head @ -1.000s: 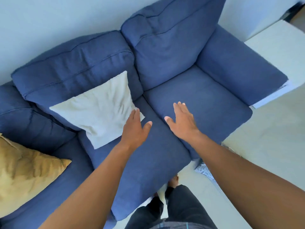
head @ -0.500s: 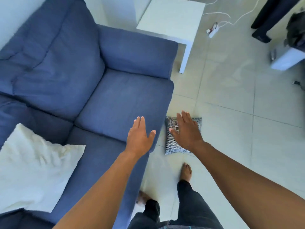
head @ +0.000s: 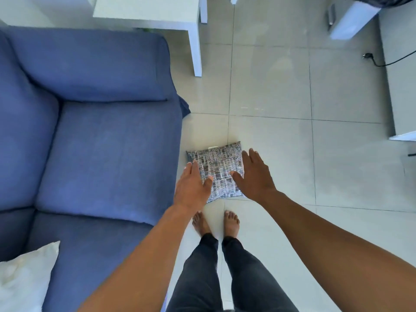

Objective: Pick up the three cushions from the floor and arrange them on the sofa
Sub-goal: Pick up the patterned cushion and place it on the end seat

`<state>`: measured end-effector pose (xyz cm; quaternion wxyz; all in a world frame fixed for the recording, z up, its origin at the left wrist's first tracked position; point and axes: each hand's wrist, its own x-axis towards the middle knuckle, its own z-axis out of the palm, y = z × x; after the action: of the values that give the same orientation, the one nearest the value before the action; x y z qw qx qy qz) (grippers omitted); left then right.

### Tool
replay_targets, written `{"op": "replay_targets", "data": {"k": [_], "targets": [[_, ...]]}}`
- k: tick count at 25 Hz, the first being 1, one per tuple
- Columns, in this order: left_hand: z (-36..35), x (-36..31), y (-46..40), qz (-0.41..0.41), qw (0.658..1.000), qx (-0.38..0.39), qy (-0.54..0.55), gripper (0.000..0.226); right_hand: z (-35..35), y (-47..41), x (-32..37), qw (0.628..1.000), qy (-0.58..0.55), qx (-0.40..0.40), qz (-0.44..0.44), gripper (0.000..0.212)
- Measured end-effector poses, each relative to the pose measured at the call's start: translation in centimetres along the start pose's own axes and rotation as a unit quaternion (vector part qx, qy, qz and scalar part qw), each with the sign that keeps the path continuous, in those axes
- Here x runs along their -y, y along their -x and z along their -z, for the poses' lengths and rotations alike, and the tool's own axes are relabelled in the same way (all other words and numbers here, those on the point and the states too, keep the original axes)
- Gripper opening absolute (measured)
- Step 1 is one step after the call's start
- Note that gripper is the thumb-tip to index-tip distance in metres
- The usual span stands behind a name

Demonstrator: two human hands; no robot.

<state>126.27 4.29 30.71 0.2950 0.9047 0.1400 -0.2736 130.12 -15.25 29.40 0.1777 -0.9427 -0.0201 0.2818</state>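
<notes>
I reach my left hand [head: 191, 188] and right hand [head: 255, 176], fingers spread wide and empty, over the grey-and-white woven cushion [head: 219, 171] lying on the tiled floor [head: 281, 154] beside the blue fabric sofa [head: 108, 154]; a white cushion [head: 24, 280] already sits there.

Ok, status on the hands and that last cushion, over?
Left hand and right hand open, no grip yet. Grey patterned fabric cushion flat on tiled floor beside blue sofa. Nothing in the way.

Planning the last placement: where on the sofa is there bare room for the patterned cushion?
The seat bordered by the armrest and backrest is bare. The next seat along holds the white cushion. Both hands, left and right, crowd the patterned cushion.
</notes>
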Motion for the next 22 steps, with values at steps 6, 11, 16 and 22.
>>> {"op": "replay_targets", "data": {"k": [6,11,16,22], "targets": [[-7.0,4.4,-10.5,0.077,0.996,0.047,0.006,0.071,-8.8,-9.4,-5.6,0.997,-0.054,0.027,-0.056,0.082],[-15.6,9.9,-21.1,0.119,0.991,0.065,0.006,0.073,-19.6,-18.7,-10.4,0.991,-0.085,0.059,-0.088,0.087],[-24.7,16.3,-31.5,0.169,0.982,0.068,0.053,0.076,-30.3,-27.7,-15.1,0.985,-0.117,0.041,-0.117,0.100],[-31.7,24.3,-38.7,0.333,0.904,0.009,0.267,0.077,-37.2,-35.4,-19.9,0.936,-0.233,0.025,-0.263,0.125]]}}
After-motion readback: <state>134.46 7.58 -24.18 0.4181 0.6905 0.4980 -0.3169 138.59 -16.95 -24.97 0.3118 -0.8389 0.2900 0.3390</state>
